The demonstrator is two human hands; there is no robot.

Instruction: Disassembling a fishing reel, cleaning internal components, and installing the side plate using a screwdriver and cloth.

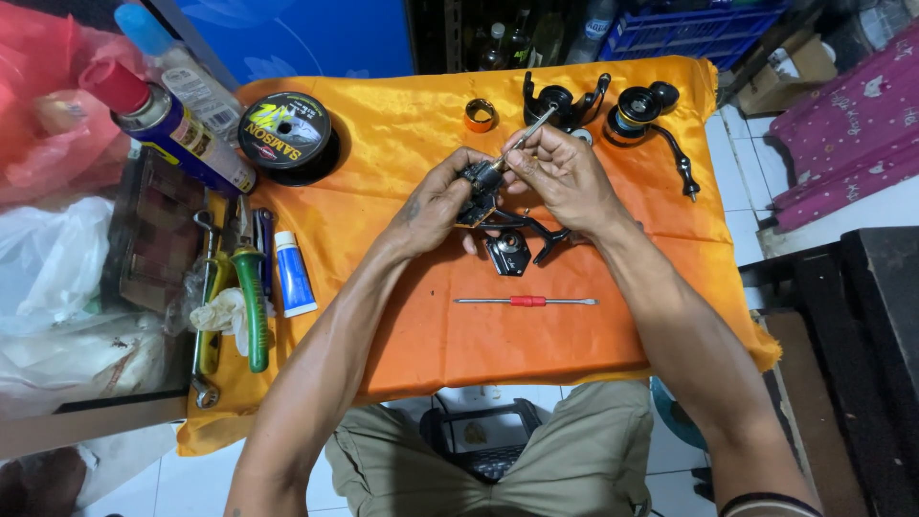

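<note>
- The left hand point(436, 196) is gripping a small black reel body point(479, 187) above the middle of the orange cloth point(402, 325), fingers curled tightly around it
- The right hand point(565, 172) is pinching a thin metal tool point(525, 137), its tip touching the reel body
- A black side plate point(507, 254) is lying just below the hands
- A red-handled screwdriver point(526, 301) is lying nearer the person, apart from both hands
</note>
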